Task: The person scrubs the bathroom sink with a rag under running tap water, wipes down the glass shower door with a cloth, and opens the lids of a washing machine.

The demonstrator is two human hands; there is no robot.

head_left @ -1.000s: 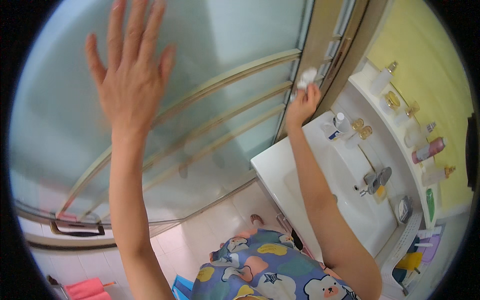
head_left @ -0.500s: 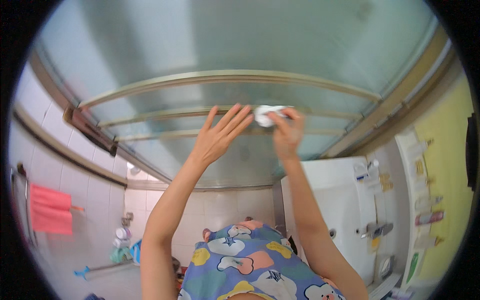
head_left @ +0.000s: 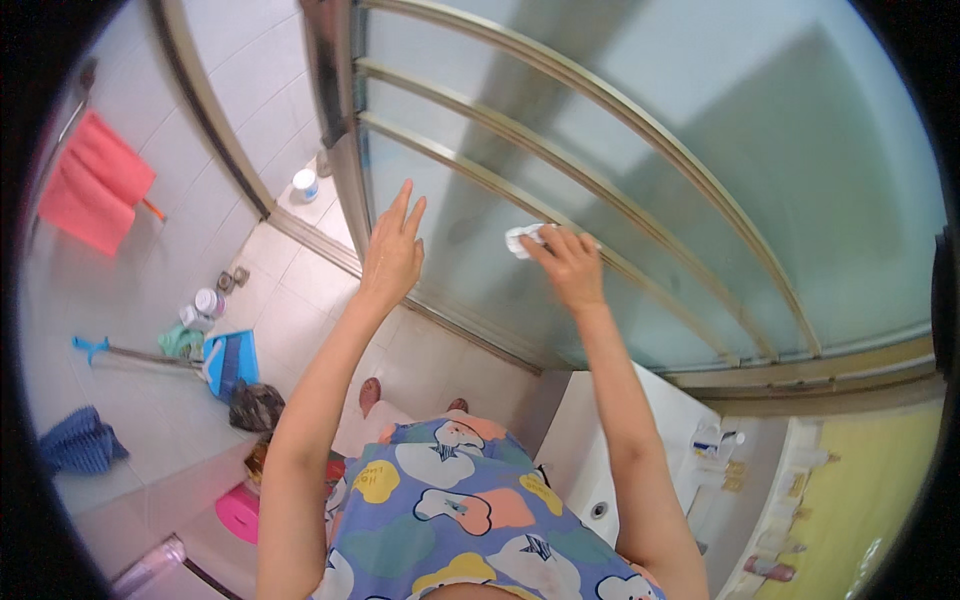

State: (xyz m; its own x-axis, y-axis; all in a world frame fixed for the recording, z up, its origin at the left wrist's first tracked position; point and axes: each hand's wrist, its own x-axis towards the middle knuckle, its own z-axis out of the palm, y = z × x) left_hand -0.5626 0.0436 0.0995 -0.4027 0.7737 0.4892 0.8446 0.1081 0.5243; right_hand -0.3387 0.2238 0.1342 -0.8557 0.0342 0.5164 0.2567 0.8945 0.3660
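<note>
My right hand [head_left: 572,268] pinches a crumpled white cloth [head_left: 518,241] by its edge; whether it is fabric or paper I cannot tell. Hand and cloth are at the lowest metal rail of the frosted glass door [head_left: 640,150], overlapping the rail's lower edge. To its left, my left hand [head_left: 393,255] holds nothing. Its fingers point up and are partly spread, near the door's left frame [head_left: 343,150]. Whether the left fingers touch the glass is not plain.
A white washbasin [head_left: 590,450] stands at the lower right beside a shelf of bottles [head_left: 780,540]. On the left are a pink towel [head_left: 98,185], a blue dustpan [head_left: 232,362] and a dark bag [head_left: 257,407]. A white tub [head_left: 305,184] sits beyond the door frame.
The view has turned, so the door now slants down to the right. My left hand has moved left, away from the right hand and toward the door frame. The right hand keeps the cloth.
</note>
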